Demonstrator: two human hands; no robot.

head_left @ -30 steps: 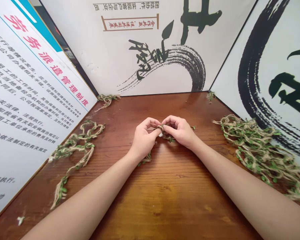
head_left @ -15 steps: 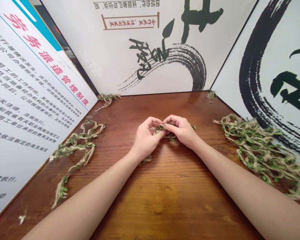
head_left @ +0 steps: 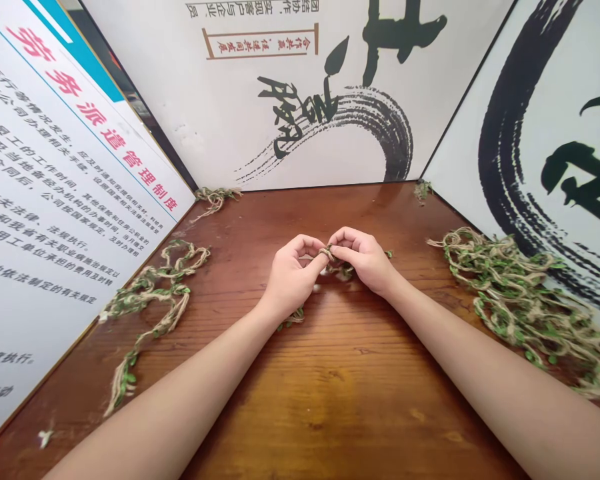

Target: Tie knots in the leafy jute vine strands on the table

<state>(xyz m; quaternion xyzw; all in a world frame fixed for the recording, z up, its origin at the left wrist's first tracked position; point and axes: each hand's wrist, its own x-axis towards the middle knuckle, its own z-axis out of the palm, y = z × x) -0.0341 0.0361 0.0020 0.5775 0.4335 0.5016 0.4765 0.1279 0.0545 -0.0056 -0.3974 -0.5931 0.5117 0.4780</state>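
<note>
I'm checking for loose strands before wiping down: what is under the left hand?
Under the left hand, a bit of leafy twine pokes out below the wrist, above the wooden tabletop. The hand covers the rest, so its length there can't be seen.

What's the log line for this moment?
left hand: pinching leafy twine | right hand: fingers on twine | twine pile: at right | looped strands: at left

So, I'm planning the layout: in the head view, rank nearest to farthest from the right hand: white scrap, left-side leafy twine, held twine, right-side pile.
1. Held twine: centre, at the fingertips of the right hand.
2. Right-side pile: right.
3. Left-side leafy twine: left.
4. White scrap: lower left.
</note>
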